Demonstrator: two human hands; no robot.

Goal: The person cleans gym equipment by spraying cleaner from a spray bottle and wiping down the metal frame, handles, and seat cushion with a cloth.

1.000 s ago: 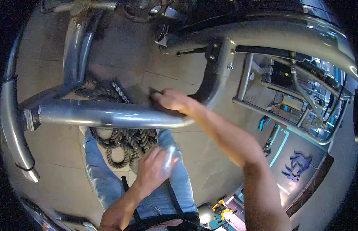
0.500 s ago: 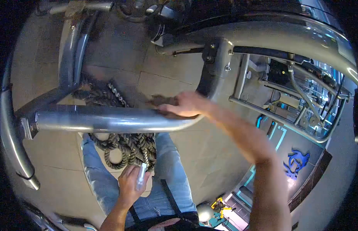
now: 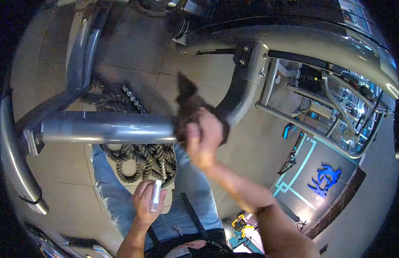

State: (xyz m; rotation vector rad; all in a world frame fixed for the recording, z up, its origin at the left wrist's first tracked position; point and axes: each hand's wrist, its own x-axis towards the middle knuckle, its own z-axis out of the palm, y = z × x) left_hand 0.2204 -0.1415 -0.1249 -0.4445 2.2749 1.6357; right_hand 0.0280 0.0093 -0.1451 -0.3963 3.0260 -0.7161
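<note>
My right hand [image 3: 204, 138] presses a dark cloth [image 3: 188, 112] against the right end of the grey metal tube [image 3: 109, 128], where the tube bends upward. The cloth wraps over the tube, and one corner of it sticks up above. My left hand [image 3: 144, 201] is closed around a small whitish, partly clear object [image 3: 156, 195], held upright over my lap, below the tube. What exactly this object is, I cannot tell. Both hands are apart from each other.
A thick black rope [image 3: 143, 161] lies coiled on the tiled floor [image 3: 66, 161] between my legs, with more rope [image 3: 111, 102] beyond the tube. A curved machine frame [image 3: 302, 43] arches at the upper right. Another metal rack [image 3: 311, 124] stands at the right.
My right hand has turned and now has the cloth bunched over the tube's right bend, with a corner raised. Since the first frame, my left hand has shifted left and down with its object.
</note>
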